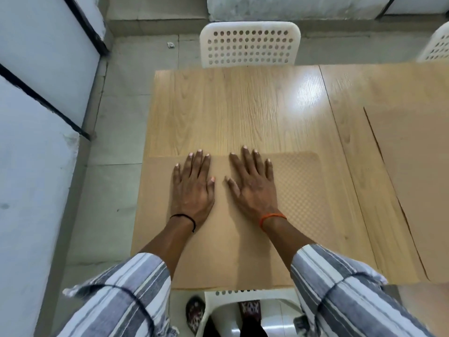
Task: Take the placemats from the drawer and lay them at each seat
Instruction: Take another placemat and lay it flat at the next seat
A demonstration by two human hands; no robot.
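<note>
- Striped sleeves point(136, 285) are closest to me, and a white chair point(243, 310) sits under them.
- Both my hands lie flat with fingers spread, my left hand point(193, 188) and right hand point(252, 186) pressing one placemat point(218, 251) on the table point(230, 105).
- Another placemat point(413, 178) lies at the next seat on my right.
- I think the far chair point(250, 45) has no mat yet.
- Grey floor point(109, 178) is beside the table.

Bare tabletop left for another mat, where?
Free: wood between the near placemat and the far chair. Smaller strip between that placemat and the right placemat. Crowded: near edge, left hand and right hand flat on the mat.
</note>
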